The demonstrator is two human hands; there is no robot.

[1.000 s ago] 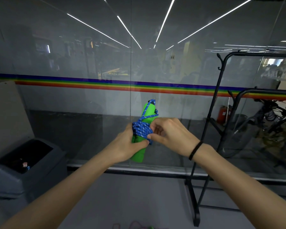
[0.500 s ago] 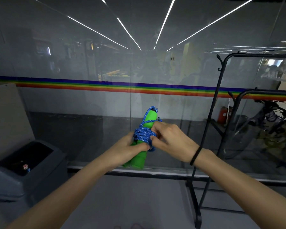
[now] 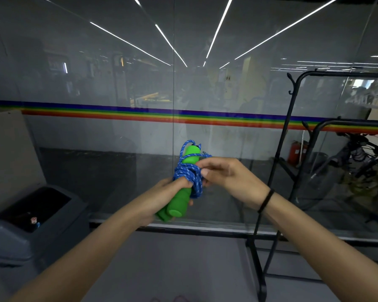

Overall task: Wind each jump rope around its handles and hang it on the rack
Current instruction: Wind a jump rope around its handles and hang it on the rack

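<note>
Two bare hands meet at the centre of my view. My left hand point(image 3: 162, 199) is curled tight round a pair of bright green foam handles point(image 3: 179, 205), held side by side and tilted with their butt ends toward me. My right hand point(image 3: 229, 179) pinches the blue-and-white braided jump rope point(image 3: 187, 174) where it coils thickly round the middle of the handles. A small loop of rope stands above the top end.

Compared with a second ago, the bundle has tipped further toward me, and my right fingertips have shifted from the lower wraps to the upper edge of the coil. I judge the winding nearly done, with the loose end being tucked or cinched.

The bundle is held in the air, well apart from the black tubular metal rack point(image 3: 292, 118) standing to my right. Hanging has not yet begun. Behind is a glass wall with a rainbow stripe point(image 3: 118, 112), and a grey plastic bin point(image 3: 31, 232) sits low on the left.
</note>
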